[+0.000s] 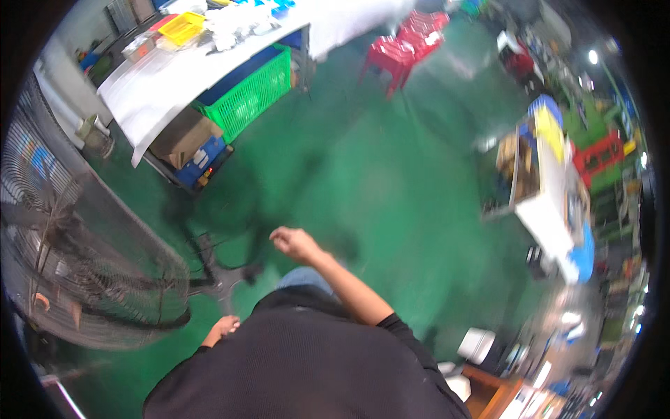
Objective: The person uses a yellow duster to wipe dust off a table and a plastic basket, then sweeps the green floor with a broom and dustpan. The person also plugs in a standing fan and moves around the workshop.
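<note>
My right hand point(296, 244) is held out in front of my body, over the green floor point(391, 230). Its fingers are loosely curled, and nothing shows in them. Lower and to the left, my left hand point(225, 326) hangs by my side with its fingers folded in; I see no object there either. The hands are well apart and touch nothing visible. Nearest to the left hand are the dark fan base point(222, 278) and the large caged fan point(91, 258).
A white-covered table point(150, 87) stands ahead at left, with a green crate point(255, 94) and a cardboard box point(185, 136) beneath. Red plastic chairs point(405, 49) are farther off. At right is a white workbench point(548, 216); a wooden piece of furniture point(488, 391) sits at lower right.
</note>
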Available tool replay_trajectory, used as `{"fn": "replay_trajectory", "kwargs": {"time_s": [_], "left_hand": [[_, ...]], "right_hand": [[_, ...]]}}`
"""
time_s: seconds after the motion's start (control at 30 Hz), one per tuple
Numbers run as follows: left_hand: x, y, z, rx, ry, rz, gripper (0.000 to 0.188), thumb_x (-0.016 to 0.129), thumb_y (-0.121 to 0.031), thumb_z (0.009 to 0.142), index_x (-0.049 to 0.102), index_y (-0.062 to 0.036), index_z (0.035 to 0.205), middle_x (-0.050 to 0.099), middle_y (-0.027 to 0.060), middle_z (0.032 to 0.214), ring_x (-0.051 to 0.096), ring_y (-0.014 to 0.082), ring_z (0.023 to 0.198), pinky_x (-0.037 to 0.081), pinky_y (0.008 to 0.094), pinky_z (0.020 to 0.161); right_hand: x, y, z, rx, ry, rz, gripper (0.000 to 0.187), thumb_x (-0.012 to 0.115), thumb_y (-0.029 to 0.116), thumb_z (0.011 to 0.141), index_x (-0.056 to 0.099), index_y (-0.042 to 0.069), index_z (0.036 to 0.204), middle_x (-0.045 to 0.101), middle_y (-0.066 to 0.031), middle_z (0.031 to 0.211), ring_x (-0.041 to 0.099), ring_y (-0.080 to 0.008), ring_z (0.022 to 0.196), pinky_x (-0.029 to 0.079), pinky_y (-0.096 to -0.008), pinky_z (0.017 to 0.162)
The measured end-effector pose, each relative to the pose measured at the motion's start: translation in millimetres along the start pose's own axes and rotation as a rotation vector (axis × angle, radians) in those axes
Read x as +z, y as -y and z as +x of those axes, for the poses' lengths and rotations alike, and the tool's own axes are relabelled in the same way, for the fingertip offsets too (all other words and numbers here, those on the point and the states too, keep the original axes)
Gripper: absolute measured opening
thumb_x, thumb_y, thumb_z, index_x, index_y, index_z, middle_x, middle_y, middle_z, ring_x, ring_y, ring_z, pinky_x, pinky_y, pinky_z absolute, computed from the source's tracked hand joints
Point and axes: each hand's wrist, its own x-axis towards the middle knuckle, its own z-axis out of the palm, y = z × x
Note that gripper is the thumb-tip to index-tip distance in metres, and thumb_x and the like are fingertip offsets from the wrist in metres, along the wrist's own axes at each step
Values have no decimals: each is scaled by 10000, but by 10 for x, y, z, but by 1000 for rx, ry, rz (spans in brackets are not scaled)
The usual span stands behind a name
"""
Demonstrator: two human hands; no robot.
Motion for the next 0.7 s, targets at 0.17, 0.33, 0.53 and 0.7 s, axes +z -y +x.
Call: {"fn": "replay_trajectory", "kwargs": {"time_s": [0.17, 0.33, 0.53, 0.7], "left_hand": [[174, -2074, 164, -312, -205, -616, 382, 464, -319, 884, 455, -102, 1199, 517, 83, 1151, 497, 249, 1024, 419, 479, 817], [67, -2720, 433, -308, -267, -853, 432, 516, -312, 864, 437, -105, 1235, 498, 98, 1228, 528, 269, 1048, 446, 500, 822], [-705, -3549, 1855, -365, -958, -768, 228, 558, -215, 831, 633, -16, 915, 645, 126, 926, 619, 238, 855, 496, 351, 748], [-1539, -5701, 2439, 617, -646, -1173, 472, 518, -157, 887, 343, -87, 1320, 584, 103, 1098, 596, 164, 938, 474, 306, 810]], "right_hand": [[-1046, -1442, 92, 87, 128, -245, 312, 478, 295, 839, 580, 77, 1037, 618, -141, 1012, 585, -324, 926, 471, -413, 788], [-2681, -3490, -248, 813, 343, -422, 230, 515, 244, 760, 666, 94, 849, 652, -122, 906, 620, -259, 879, 480, -381, 750], [-4631, -4402, 1214, 1126, 893, -839, 189, 546, 216, 746, 644, 100, 634, 654, -44, 711, 626, -163, 653, 499, -343, 582], [-5225, -3506, 3993, 457, 572, -697, 227, 491, 145, 857, 574, 37, 1039, 647, -108, 794, 642, -203, 618, 520, -315, 451]]}}
